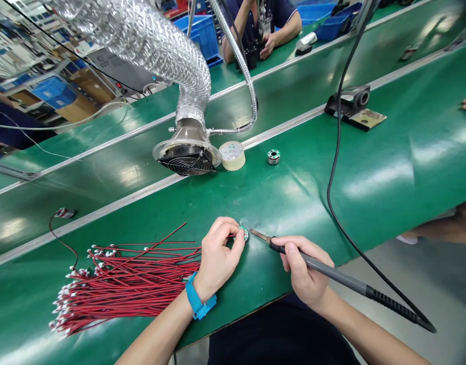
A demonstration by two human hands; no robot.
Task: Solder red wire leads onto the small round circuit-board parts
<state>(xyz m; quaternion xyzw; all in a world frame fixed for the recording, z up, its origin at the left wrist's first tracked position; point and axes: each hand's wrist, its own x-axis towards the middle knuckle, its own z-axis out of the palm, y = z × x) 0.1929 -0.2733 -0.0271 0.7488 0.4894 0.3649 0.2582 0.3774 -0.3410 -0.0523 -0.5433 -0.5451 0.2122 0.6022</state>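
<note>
My left hand (220,253), with a blue band at the wrist, pinches a red wire against a small round green circuit part (244,234) on the green mat. My right hand (307,268) is closed round the grey and black handle of a soldering iron (332,272). The iron's tip points left and lies close to the green part; whether they touch I cannot tell. A large bundle of red wires (142,284) with white connectors spreads to the left of my left hand, partly behind it.
A fume extractor hood (189,152) on a silver duct hangs beyond my hands. Behind are a tape roll (232,156), another round part (273,156) and an iron stand (356,106). The iron's black cable (329,187) loops at right. A person sits across the bench.
</note>
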